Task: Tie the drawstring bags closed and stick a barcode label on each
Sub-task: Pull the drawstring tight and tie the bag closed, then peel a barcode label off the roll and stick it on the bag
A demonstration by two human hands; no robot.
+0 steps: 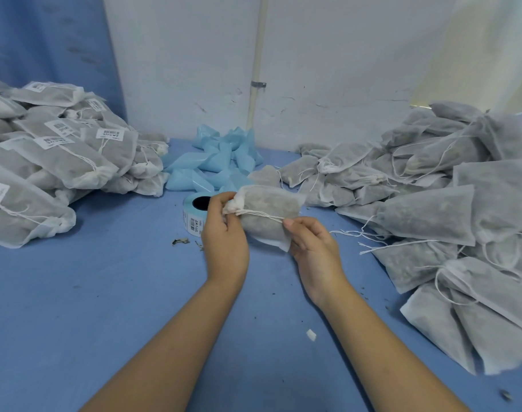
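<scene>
Both hands work one drawstring bag (270, 203) at mid-table: the left hand (224, 237) pinches its gathered neck, the right hand (311, 248) pinches the drawstring (259, 216) stretched rightward along the bag's left-to-right long axis.

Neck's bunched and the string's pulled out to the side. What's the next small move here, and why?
Probably loop the string round the gathered neck and knot it. The left hand grips the bag at its bunched mouth, the right hand pinches the string drawn taut, and no knot shows. The label roll behind comes after, I'd guess.
</scene>
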